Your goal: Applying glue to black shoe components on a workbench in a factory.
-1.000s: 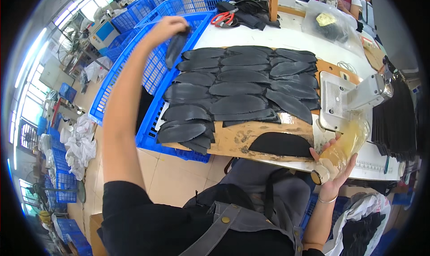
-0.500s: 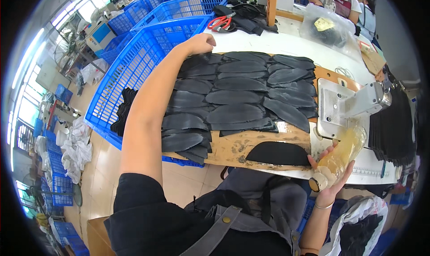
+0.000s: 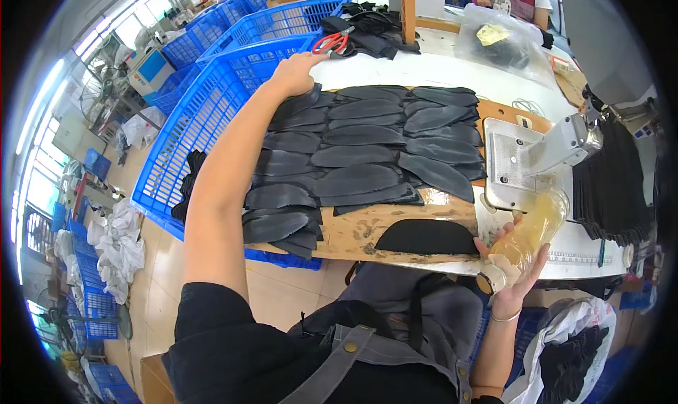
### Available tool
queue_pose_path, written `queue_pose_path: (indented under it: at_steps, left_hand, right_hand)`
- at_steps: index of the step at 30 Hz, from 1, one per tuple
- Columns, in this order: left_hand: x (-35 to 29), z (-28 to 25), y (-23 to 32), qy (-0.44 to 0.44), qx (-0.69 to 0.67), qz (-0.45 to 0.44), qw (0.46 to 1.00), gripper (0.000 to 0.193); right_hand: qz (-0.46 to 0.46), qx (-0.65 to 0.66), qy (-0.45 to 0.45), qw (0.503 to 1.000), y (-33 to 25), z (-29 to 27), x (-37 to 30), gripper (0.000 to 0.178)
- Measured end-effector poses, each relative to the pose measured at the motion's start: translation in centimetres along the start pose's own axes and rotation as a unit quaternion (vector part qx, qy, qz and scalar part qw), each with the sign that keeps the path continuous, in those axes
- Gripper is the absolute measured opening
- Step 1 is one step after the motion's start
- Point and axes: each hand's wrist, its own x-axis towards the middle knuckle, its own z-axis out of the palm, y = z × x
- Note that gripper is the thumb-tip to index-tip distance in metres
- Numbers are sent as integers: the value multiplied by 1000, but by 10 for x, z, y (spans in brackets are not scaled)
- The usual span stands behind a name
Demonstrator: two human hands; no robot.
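My left hand [image 3: 294, 75] reaches over the far left corner of a board [image 3: 346, 234]. Its index finger stretches out toward red-handled scissors [image 3: 330, 42], and its thumb points down beside a black leaf-shaped piece [image 3: 298, 102]. Whether the thumb touches that piece I cannot tell. Rows of similar dark, overlapping pieces [image 3: 364, 155] cover most of the board. My right hand [image 3: 526, 285] grips a clear plastic bottle [image 3: 521, 247] with yellowish contents, tilted with its narrow end toward me. A black half-oval piece [image 3: 427, 236] lies flat at the board's near edge, left of the bottle.
A sewing machine [image 3: 558, 153] stands right of the board, with stacked black material [image 3: 611, 181] beyond it. Blue plastic baskets [image 3: 159, 185] line the left side. A plastic bag [image 3: 494, 44] lies at the back, near a person [image 3: 533, 5]. A white sack [image 3: 597, 319] sits at lower right.
The whole view has shifted a little. My left hand has drawn slightly left, and its index finger has straightened from a curl. My right hand still holds the bottle beside the half-oval piece.
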Motion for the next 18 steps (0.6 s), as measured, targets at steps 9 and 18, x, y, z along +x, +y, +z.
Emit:
queue_pose_path:
  at_steps: [9,18]
  left_hand:
    - [-131,-88,116,111,-239,150,953,42]
    - [-242,20,208,151,-220,197,943,34]
  right_hand:
    - [-28,-37,17,999,0,-7,-3,63]
    - [-140,-351,23,926,39,59,30,73]
